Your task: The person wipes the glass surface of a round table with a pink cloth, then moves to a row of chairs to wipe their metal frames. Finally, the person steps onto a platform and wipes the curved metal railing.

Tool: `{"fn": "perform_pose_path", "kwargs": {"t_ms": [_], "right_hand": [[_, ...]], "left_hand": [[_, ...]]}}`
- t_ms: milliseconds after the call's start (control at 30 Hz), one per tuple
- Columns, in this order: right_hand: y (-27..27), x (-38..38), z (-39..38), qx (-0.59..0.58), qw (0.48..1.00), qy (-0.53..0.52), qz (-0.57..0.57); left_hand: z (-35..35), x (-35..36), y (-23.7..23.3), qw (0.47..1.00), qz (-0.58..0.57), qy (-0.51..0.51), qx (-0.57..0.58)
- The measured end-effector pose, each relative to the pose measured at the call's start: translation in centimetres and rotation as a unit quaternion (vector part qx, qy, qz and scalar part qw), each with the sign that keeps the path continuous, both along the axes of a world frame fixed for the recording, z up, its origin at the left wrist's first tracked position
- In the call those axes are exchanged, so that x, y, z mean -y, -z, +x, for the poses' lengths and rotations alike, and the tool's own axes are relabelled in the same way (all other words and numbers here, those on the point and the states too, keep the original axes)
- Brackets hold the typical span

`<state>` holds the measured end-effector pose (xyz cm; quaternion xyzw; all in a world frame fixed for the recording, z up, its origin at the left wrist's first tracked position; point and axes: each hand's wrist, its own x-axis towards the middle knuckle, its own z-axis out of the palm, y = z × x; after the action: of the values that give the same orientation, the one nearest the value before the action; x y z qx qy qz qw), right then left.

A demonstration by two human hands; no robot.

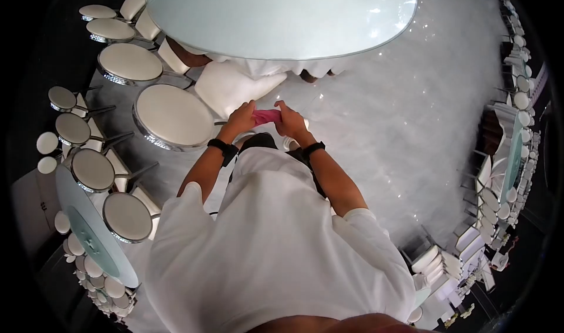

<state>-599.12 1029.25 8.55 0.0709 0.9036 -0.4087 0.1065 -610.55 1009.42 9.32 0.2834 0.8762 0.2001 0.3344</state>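
Note:
A pink cloth (267, 116) is stretched between my two hands in front of my waist. My left hand (241, 120) grips its left end, with the thumb on top. The right end is held by my right hand (289, 121), its fingers bent around the fabric. Each wrist wears a black band. Just beyond my hands lies a bunched white cloth (235, 89), partly under the edge of a large round table (282, 30) with a pale, glossy top. The undersides of the fingers are hidden.
Round-seated white chairs (175, 115) line the left side. Another pale table (94, 233) stands at the lower left with chairs around it. More tables and chairs curve along the far right, and stacked white chairs (432, 262) are at the lower right. The floor (388, 133) is shiny grey.

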Motion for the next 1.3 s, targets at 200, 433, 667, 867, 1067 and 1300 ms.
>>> {"fn": "perform_pose_path", "kwargs": {"t_ms": [200,433,667,867,1067,1300], "right_hand": [[-1.5,-6.7,-1.2,-0.022,0.999,0.049,-0.007],[-0.1,-9.5,-4.9,0.017,0.992,0.108,0.058],[-0.2,-16.3,-10.6,-0.041,0.935,0.351,-0.020],[2.6,-17.6,-16.6,-0.222,0.972,0.047,0.057],[3.3,-11.8,-20.6,-0.145,0.988,-0.031,0.046],[4.5,-10.0,-23.3,-0.224,0.963,-0.125,0.085]], "left_hand": [[-0.6,-9.3,-4.0,0.982,0.063,-0.099,-0.151],[-6.0,-11.8,-4.4,0.974,0.215,-0.006,-0.076],[-8.7,-17.8,2.0,0.973,0.210,0.097,-0.001],[-11.0,-20.9,2.4,0.989,0.118,-0.089,0.013],[-13.5,-14.4,5.7,0.971,0.220,-0.050,0.077],[-12.5,-13.3,5.3,0.972,0.105,-0.161,-0.133]]}}
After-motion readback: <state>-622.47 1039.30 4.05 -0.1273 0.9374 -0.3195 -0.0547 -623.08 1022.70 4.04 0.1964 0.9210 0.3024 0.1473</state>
